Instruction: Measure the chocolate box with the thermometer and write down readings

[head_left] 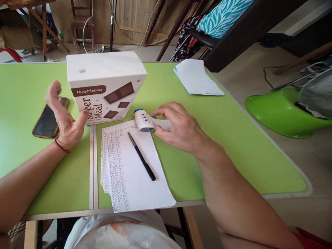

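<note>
A green table carries a white box standing upright near the far side, with a stack of printed sheets in front of it and a black pen lying on them. The white-and-blue thermometer lies at the stack's top corner. It looks light, rigid and smooth, likely easiest to take by its handle. The right hand lies over that handle, fingers curled around it. The left hand hangs open, palm up, holding nothing, beside a phone.
</note>
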The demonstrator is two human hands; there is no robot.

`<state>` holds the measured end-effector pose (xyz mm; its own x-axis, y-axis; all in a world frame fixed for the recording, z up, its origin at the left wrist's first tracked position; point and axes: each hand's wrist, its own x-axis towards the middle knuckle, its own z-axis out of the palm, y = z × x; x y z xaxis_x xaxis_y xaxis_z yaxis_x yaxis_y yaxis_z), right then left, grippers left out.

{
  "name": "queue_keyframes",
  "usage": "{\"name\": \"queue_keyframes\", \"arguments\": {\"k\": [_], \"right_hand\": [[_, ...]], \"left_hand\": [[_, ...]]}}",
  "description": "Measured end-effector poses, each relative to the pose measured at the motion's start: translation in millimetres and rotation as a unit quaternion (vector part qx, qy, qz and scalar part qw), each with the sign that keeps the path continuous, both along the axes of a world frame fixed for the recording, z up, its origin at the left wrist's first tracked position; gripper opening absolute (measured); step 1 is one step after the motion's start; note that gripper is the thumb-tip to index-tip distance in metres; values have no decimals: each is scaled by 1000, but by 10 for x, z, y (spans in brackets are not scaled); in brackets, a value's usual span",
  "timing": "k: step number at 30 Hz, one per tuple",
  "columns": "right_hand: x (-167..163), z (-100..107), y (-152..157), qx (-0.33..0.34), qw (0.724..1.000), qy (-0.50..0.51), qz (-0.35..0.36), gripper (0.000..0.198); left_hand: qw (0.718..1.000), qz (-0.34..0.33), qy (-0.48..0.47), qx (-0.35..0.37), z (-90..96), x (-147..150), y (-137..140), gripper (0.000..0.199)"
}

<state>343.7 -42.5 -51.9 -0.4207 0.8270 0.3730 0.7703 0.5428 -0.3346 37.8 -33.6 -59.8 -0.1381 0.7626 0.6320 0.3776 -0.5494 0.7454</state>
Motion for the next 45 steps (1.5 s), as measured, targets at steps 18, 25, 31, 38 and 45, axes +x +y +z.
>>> {"name": "queue_keyframes", "arguments": {"k": [18,25,31,38,45], "right_hand": [[-352,2,-296,-179,881,389,201,42],[-494,-172,-370,-231,843,471,123,24],[-598,-236,-304,-240,882,404,22,6],[-665,-317,-272,-108,933,342,1,13],[-674,-368,-259,-84,943,320,33,16]], "left_hand": [[741,-205,636,68,159,478,-707,52],[689,-190,699,-31,252,584,-817,55],[686,-186,701,-52,281,603,-834,55],[678,-192,707,-69,297,609,-833,54],[679,-192,705,-71,296,619,-829,53]]}}
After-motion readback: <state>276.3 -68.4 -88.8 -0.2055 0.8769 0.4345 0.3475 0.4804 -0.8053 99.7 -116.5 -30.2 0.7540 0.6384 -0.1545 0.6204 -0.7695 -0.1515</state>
